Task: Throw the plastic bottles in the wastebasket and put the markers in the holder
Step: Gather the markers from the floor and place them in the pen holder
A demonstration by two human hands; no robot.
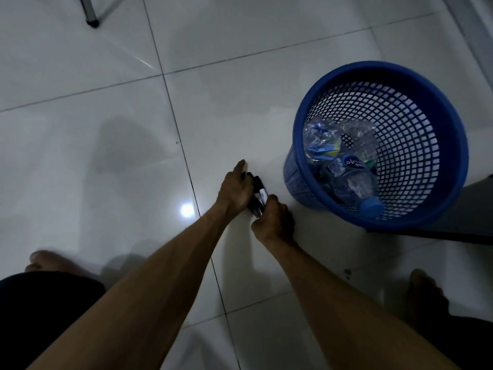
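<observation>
A bunch of black markers point(259, 193) lies low over the white tiled floor, gripped between both hands. My left hand point(236, 188) wraps the markers from the left, forefinger pointing away. My right hand point(274, 222) clasps their near ends from the right. To the right stands a blue mesh wastebasket point(450, 134) holding several crushed clear plastic bottles point(349, 172), one with a blue cap. No marker holder is in view.
My bare feet point(424, 295) stand at the bottom left and right of the tiled floor point(106, 161). A metal furniture leg point(89, 12) is at the top left. A dark edge of furniture point(432, 233) runs just behind the wastebasket on the right.
</observation>
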